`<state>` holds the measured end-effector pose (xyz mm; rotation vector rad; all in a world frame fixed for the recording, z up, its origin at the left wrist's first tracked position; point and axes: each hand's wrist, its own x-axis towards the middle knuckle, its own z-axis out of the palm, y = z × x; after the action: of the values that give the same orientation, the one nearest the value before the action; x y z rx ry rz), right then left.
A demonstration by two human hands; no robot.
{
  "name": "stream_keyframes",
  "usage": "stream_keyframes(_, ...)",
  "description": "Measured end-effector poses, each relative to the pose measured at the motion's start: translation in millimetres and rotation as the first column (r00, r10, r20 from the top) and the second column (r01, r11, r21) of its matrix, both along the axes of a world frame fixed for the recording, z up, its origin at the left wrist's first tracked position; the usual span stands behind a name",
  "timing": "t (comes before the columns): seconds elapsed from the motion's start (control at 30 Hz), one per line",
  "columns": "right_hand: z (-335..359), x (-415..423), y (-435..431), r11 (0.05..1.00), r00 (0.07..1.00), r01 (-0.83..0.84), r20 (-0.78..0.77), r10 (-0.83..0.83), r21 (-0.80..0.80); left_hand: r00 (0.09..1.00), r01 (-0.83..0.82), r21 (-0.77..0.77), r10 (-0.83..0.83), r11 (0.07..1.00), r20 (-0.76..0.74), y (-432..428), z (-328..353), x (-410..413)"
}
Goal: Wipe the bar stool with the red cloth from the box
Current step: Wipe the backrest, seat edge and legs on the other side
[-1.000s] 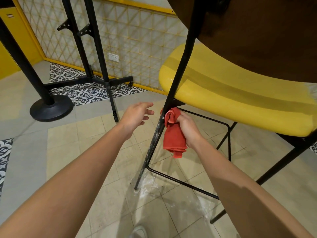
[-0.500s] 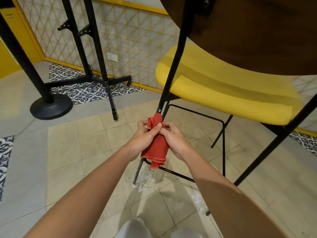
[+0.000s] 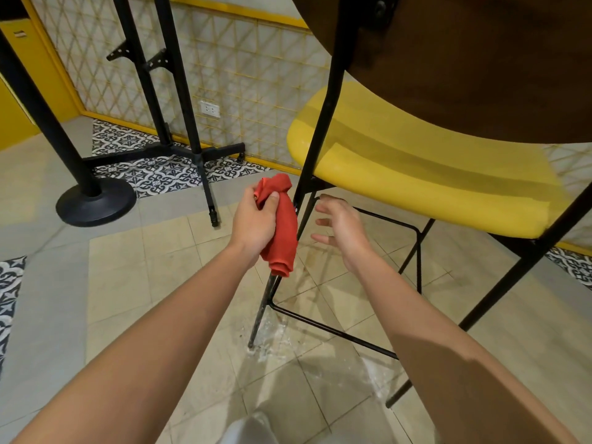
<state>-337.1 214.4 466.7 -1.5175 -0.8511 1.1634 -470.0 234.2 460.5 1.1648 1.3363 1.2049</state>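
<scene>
Half a second ago both hands were bunching the crumpled red cloth (image 3: 282,229); now the left hand (image 3: 254,221) alone is gripping it, fingers and thumb curling round its upper end. The rest of the cloth is hanging down past the wrist, directly in front of the thin black metal front leg (image 3: 317,129) of the yellow-seated bar stool (image 3: 416,177). Whether cloth and leg are touching I cannot tell. The right hand (image 3: 341,229) is hovering just beside the cloth, apart from it, fingers spread and relaxed, holding nothing. White powdery smears (image 3: 272,344) are lying on the beige tiled floor (image 3: 128,283) around the leg's foot.
</scene>
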Motion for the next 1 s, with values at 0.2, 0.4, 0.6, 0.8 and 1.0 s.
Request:
stream_keyframes(0.2, -5, 1, 3, 0.992, 0.964, -0.123, 0.239, 0.120, -0.002, 0.914, 0.144, -0.071, -0.160, 0.987, -0.372, 13, -17, -2)
stream_keyframes(0.4, -6, 5, 7, 0.988, 0.956, -0.157, 0.250, 0.153, -0.006, 0.955, 0.270, -0.035, -0.272, 0.962, -0.120, 33, 8, 2)
stream_keyframes(0.6, -10, 3, 6, 0.992, 0.964, -0.129, 0.238, 0.121, 0.017, 0.806, 0.400, -0.169, -0.434, 0.901, -0.404, 38, -5, -5)
stream_keyframes(0.8, -14, -1, 9, 0.998, 0.989, -0.049, 0.142, 0.042, 0.044, 0.881, 0.369, -0.011, -0.353, 0.929, -0.315, 38, -2, -2)
stream_keyframes(1.0, -21, -8, 11, 1.000, 0.995, 0.024, 0.099, -0.025, 0.009, 0.816, 0.378, -0.020, -0.343, 0.926, -0.466, 34, -12, -7)
